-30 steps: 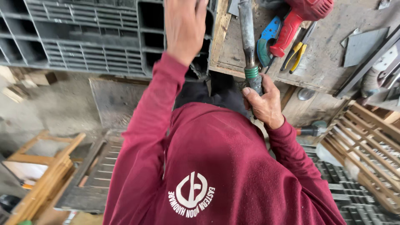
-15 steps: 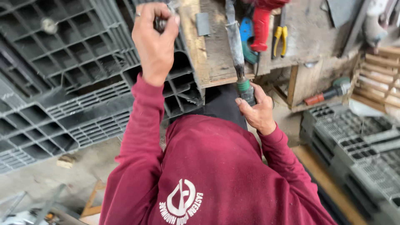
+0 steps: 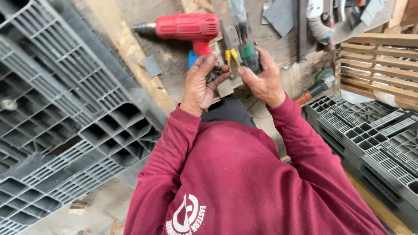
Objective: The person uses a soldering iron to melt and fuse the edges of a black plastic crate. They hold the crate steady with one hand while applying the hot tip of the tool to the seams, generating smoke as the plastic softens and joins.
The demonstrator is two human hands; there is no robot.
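Screws (image 3: 214, 72), small, dark and metallic, sit bunched in the left hand (image 3: 201, 85), whose fingers curl half shut around them above the edge of the bench (image 3: 174, 56); their exact kind is too small to tell. Just beside it, the right hand (image 3: 261, 80) is wrapped tight around a tool (image 3: 244, 39) with a green collar and a grey, worn shaft rising out of the fist. Both hands nearly touch, held over the bench's rough, stained wooden boards. Red sleeves of soft knit cloth run back from the wrists.

Near the left hand lies a red drill (image 3: 185, 27) of smooth plastic with a dark chuck, and between the hands show yellow-handled pliers (image 3: 231, 56). A flat grey metal plate (image 3: 152, 65) rests on the boards to the left. An angle grinder (image 3: 315, 87) lies low at the right. A grey plastic pallet (image 3: 65, 122), ribbed into open square cells, leans at the left; another pallet (image 3: 370, 130) lies at the right under a slatted wooden crate (image 3: 379, 61).
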